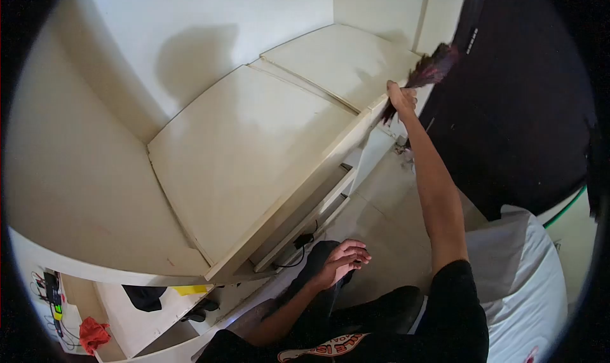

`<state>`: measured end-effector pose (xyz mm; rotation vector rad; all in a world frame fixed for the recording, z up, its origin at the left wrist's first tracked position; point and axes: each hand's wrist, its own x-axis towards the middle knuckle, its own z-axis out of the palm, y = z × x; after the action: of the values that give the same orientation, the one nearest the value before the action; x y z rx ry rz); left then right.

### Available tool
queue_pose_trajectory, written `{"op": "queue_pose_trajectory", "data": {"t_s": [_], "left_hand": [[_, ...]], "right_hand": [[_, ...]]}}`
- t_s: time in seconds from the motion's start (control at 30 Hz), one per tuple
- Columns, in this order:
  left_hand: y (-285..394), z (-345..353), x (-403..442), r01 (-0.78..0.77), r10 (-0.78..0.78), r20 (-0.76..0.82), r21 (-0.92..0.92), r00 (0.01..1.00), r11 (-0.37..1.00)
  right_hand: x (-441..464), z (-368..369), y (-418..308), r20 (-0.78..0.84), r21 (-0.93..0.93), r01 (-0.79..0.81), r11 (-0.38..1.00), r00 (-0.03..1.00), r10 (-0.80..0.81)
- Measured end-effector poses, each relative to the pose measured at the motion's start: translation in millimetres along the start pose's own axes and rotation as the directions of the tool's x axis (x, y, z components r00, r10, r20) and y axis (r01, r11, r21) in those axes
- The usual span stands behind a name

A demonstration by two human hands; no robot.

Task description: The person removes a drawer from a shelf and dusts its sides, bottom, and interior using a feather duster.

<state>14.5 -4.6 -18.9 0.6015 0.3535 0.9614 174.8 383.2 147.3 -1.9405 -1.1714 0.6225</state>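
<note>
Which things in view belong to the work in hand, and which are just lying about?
In the work, judging by the grip:
feather duster, held in the right hand
white shelf, beside the duster

Just lying about, apparently:
red bundle
black cloth
yellow item
green cable

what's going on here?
A person's right hand grips what looks like a dark feather duster, held out by the far end of the cream shelf's front edge. Whether it touches the shelf is hard to tell. The left hand hovers near the legs, fingers loosely bent, with nothing visible in it.
</note>
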Motion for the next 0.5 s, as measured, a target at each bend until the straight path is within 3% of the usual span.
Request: {"op": "queue_pose_trajectory", "data": {"t_s": [0.03, 0.3, 0.4, 0.5], "left_hand": [[0.1, 1.8, 0.3, 0.012, -0.012, -0.001, -0.014, 1.000, 1.000], [-2.4, 5.8, 2.6, 0.036, -0.036, 0.003, -0.023, 0.999, 0.999], [2.7, 9.5, 3.8, 0.045, -0.045, -0.015, -0.005, 0.999, 0.999], [0.9, 5.7, 6.2, 0.049, -0.048, -0.018, 0.013, 0.999, 0.999]], "right_hand": [[11.0, 9.7, 2.9, -0.059, -0.011, 0.012, 1.000, 0.998, -0.013], [12.5, 25.5, -4.2, -0.015, 0.178, -0.012, 0.984, 1.000, 0.015], [28.3, 35.6, -1.1, -0.093, 0.105, 0.005, 0.994, 0.996, 0.005], [34.2, 29.2, 1.2, 0.020, -0.071, 0.075, 0.995, 0.997, -0.074]]}}
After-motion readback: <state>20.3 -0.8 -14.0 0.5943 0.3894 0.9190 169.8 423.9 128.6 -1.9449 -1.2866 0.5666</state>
